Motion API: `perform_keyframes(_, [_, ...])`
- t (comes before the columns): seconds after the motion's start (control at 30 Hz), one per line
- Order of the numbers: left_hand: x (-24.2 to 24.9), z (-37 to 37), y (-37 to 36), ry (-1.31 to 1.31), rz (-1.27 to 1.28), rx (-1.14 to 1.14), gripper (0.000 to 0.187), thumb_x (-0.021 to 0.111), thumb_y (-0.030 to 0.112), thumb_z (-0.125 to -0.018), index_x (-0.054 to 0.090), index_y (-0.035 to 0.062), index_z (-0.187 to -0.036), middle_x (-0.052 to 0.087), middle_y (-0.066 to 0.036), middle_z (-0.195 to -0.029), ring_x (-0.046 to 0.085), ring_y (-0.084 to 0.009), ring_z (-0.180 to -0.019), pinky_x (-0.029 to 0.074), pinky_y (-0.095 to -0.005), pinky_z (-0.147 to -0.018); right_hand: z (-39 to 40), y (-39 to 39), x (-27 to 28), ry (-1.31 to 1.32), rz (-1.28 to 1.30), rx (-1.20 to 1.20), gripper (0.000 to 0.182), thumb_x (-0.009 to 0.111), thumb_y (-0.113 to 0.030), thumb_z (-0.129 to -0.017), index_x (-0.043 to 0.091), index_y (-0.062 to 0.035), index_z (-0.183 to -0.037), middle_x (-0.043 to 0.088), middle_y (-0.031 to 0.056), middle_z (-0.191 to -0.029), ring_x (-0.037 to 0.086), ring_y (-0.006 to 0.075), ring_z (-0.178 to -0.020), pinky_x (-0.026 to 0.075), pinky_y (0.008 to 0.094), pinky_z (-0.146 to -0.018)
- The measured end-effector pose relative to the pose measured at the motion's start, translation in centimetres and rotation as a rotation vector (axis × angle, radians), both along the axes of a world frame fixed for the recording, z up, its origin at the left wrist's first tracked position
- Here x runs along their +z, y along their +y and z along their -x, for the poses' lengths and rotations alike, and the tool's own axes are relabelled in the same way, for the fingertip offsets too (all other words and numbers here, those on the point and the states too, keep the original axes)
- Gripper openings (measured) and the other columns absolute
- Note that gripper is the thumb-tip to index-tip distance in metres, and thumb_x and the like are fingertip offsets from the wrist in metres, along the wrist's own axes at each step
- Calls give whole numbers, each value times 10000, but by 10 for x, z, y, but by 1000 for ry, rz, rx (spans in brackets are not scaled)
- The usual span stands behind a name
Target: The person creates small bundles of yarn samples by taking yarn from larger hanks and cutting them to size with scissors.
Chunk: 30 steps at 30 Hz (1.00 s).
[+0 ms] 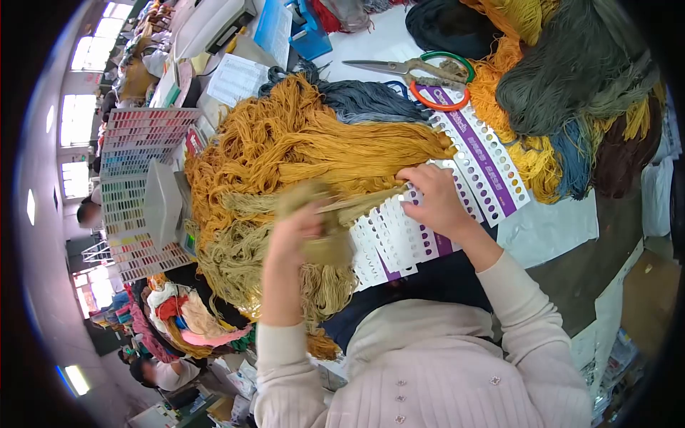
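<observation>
Crowded with yarn from edge to edge, the white surface [371, 39] sits in a long workroom with bright windows [77, 118] at nine o'clock and other people bent over their own work toward seven and eight o'clock.

At the centre, the left hand [294, 239] is raised and clenched around a bundle of olive-tan yarn [325, 250]; the picture blurs here, so the exact grip cannot be told. A thin strand [360, 202] of that yarn runs from this hand toward two o'clock, its long axis slanting up and to the right, and ends at the right hand [432, 203]. The right hand lies flat, fingers pinching the strand's end against a white punched sample card [389, 239], one of a fanned stack. So the card lies at three o'clock from the left hand and directly under the right, which is the nearer hand to it.

Outward, a purple-banded card [485, 167] lies at one o'clock of the right hand. A big mustard skein [314, 146] spreads at twelve o'clock, touching the cards. Scissors [399, 68] with green and orange loops rest beyond it, near grey and orange skeins [571, 78] at one o'clock. A colour shade chart [132, 192] stands at nine o'clock.
</observation>
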<state>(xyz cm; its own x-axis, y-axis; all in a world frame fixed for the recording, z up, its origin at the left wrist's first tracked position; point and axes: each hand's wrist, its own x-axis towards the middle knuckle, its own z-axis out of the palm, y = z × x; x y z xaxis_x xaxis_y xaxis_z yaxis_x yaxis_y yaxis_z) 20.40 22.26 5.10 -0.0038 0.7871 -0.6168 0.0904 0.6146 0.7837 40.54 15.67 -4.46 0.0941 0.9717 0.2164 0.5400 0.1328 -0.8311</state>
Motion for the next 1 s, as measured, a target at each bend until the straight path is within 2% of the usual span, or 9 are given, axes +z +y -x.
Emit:
perform_keyframes(0.1, [10,146,21,-211,-56,173,282,512,79,-786,464,-20,-1046,527,-50,-782,363,-10,-452,284,-133,-380,3,1,6,-59,62,8,321,565,-102,-578,509,-79,-893,502,65,-809,464,229,-798,304,339,-690])
perform_keyframes(0.3, [80,204,23,-234,-301,578,222,487,113,-817,496,-40,-979,540,-40,-694,404,-32,-467,352,-137,-417,9,0,1,-96,-24,4,369,573,-134,-555,494,-78,-911,497,85,-804,468,266,-804,323,372,-688])
perform_keyframes(0.37, [89,323,7,-329,-370,572,211,478,140,-805,527,-18,-936,566,-56,-741,491,-104,-519,429,-211,-494,10,1,1,-108,-23,18,371,578,-125,-553,492,-80,-911,492,82,-786,472,265,-777,321,369,-675])
perform_keyframes(0.47, [127,450,-88,43,-685,783,152,489,93,-747,559,8,-852,567,-25,-732,549,-160,-580,460,-290,-548,10,-1,3,12,50,28,326,578,-106,-583,515,-56,-899,484,81,-778,468,251,-756,343,346,-692])
perform_keyframes(0.6, [133,562,-241,-48,-707,1172,84,515,63,-690,570,31,-745,551,-24,-677,542,-144,-585,457,-279,-552,34,-1,42,-5,-187,101,311,569,-31,-605,523,-32,-913,496,113,-841,468,278,-774,358,345,-721])
perform_keyframes(0.67, [125,467,-268,195,-742,750,99,522,64,-670,568,21,-746,568,-45,-694,555,-142,-647,456,-262,-587,60,-11,87,-91,-335,200,314,565,-11,-609,525,-31,-920,495,119,-881,470,285,-774,358,348,-718])
perform_keyframes(0.73, [81,439,-288,-3,-192,684,46,506,55,-709,544,28,-708,556,-83,-856,536,-133,-702,432,-246,-615,86,-17,149,-91,-496,327,320,564,0,-603,532,-39,-919,491,119,-908,475,271,-772,352,353,-690])
perform_keyframes(0.83, [16,339,-276,475,354,201,168,586,128,-673,601,37,-814,584,-41,-668,503,-117,-520,401,-238,-481,103,-43,231,-71,-635,530,333,558,-7,-612,479,-88,-925,463,97,-811,432,244,-702,336,375,-645])
perform_keyframes(1.0, [-54,238,-252,277,291,-340,90,519,56,-703,559,-20,-677,580,-75,-604,533,-128,-506,424,-256,-459,124,-76,255,35,-1036,442,251,461,-317,-772,402,-266,-1011,419,-42,-776,397,153,-696,252,426,-689])
